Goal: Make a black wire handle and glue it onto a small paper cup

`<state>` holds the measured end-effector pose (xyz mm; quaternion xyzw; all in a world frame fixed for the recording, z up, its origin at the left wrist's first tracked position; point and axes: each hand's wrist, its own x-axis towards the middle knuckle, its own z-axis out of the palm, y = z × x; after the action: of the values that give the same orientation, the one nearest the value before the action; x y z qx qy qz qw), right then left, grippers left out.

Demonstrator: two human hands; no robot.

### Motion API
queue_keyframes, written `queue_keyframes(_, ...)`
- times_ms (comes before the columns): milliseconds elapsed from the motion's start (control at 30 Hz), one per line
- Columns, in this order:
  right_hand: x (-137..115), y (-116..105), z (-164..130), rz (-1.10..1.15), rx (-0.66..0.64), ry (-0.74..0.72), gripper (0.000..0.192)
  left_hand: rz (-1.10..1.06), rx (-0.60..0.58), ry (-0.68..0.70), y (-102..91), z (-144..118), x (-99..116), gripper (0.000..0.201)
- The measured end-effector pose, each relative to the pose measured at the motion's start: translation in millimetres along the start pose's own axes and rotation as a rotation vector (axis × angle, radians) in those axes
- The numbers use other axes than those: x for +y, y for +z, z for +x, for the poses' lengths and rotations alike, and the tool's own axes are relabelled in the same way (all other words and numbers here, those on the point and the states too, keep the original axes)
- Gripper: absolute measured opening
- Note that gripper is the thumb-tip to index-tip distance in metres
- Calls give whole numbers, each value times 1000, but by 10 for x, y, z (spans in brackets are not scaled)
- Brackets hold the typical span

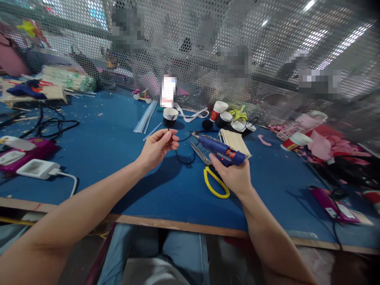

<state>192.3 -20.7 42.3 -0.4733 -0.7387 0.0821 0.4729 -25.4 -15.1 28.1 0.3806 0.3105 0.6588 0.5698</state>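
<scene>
My right hand (pixel 234 174) grips a blue glue gun (pixel 221 149), its metal nozzle pointing left toward my other hand. My left hand (pixel 157 147) pinches a thin black wire (pixel 184 160) between thumb and fingers; the wire loops down over the blue table (pixel 118 150). A black paper cup with a white rim (pixel 170 117) stands just beyond my left hand. Scissors with yellow handles (pixel 211 174) lie on the table under my right hand.
A stack of wooden sticks (pixel 236 141) lies behind the glue gun. Several red and black paper cups (pixel 225 116) stand further back. Clear glue sticks (pixel 146 116), a white power adapter (pixel 37 168), a purple pack (pixel 334 206) and pink scraps (pixel 332 144) surround the work area. A perforated metal screen (pixel 267 59) closes the back.
</scene>
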Motion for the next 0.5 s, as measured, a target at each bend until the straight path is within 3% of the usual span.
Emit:
queue_keyframes(133,8,3,2,-11,30,12,19,24,-15,34,5,-4,-1,20)
queue_keyframes(333,10,13,-4,8,-32,-10,19,19,-12,49,4,1,-10,19)
queue_keyframes(500,21,13,-4,21,21,13,19,-4,-2,20,9,-1,2,15)
